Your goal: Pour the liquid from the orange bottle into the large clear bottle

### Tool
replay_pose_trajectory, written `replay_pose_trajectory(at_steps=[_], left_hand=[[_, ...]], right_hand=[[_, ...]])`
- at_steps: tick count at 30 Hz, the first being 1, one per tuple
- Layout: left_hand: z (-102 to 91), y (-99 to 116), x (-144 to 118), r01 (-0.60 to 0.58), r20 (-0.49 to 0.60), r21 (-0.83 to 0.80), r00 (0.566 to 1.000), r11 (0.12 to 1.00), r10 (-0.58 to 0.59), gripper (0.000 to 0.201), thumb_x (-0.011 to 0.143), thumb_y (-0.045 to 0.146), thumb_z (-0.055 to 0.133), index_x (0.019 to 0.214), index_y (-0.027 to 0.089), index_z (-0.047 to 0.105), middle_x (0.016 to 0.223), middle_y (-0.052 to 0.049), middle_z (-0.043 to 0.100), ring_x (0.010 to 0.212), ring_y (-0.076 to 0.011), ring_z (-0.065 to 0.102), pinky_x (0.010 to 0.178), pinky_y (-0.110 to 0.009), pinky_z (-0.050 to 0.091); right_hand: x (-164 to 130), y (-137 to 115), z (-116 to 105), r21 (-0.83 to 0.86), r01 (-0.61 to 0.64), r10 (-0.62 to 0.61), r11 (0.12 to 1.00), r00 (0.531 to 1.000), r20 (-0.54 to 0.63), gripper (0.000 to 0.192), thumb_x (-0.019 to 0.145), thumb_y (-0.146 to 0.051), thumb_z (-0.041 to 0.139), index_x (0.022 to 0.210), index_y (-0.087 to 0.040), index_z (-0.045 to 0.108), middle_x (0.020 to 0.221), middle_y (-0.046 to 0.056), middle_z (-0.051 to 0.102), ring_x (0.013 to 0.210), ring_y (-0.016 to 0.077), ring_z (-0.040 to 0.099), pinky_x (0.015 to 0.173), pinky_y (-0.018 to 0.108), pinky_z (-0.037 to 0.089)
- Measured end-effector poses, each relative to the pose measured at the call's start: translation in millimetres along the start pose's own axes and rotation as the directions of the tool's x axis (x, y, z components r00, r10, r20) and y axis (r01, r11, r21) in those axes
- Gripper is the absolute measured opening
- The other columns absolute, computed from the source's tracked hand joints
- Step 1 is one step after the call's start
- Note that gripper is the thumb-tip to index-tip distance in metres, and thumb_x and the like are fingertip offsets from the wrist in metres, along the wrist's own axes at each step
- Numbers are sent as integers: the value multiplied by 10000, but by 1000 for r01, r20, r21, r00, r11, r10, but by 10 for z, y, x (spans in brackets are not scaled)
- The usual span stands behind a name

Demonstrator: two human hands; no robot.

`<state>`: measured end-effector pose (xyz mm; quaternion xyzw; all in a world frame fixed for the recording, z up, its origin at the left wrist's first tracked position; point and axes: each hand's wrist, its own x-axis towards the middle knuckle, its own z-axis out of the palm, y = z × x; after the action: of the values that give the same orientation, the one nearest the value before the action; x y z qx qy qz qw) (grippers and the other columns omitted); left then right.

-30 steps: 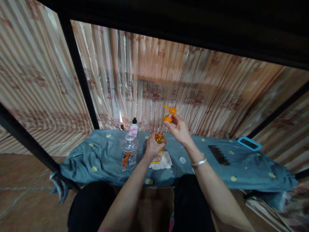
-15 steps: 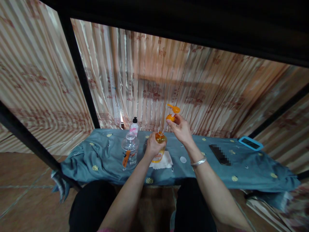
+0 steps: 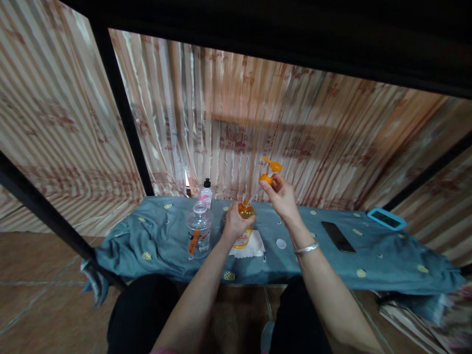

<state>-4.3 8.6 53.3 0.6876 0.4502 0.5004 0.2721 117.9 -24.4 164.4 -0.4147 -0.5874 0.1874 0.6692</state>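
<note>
Fingers (image 3: 266,184) of your right hand (image 3: 282,196) pinch the orange pump head (image 3: 270,173), lifted farther toward 1 o'clock, tube nearly clear; left hand (image 3: 233,222) grips the bottle (image 3: 244,223)

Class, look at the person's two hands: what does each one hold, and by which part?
The left hand grips the orange bottle around its upper body. The right hand holds the orange pump head by its collar, lifted above the bottle's neck.

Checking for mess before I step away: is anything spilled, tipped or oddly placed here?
No spill shows. The orange pump head is off its orange bottle, held up by the right hand; a small white cap lies loose on the cloth.
</note>
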Motion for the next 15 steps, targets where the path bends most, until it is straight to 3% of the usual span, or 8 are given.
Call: replay_pose_trajectory(at_steps=[7,11,15], left_hand=[[-2,5,-3,1,-1,14,1000,1000,-1,449,613,283,749,1001,139,575,938,-71,627,881,-207,603,832,-365,488],[-2,6,3,5,7,22,1000,1000,-6,465,612,284,751,1015,140,570,956,-78,623,895,-214,605,840,-373,485],[-18,24,10,18,18,27,1000,999,-18,473,611,265,748,1028,139,564,967,-82,619,917,-226,608,852,-381,480]], right_hand=[[155,-317,-375,209,-51,93,977,976,-195,319,628,-421,785,782,-190,628,686,-54,690,620,112,653,610,247,545],[232,-498,-679,278,-41,133,960,938,-320,103,809,-223,664,751,-153,615,658,-45,677,560,91,632,559,224,535],[244,-542,-970,306,-134,251,943,889,-384,130,898,-172,546,789,-139,608,676,-38,644,541,89,607,506,226,514]])
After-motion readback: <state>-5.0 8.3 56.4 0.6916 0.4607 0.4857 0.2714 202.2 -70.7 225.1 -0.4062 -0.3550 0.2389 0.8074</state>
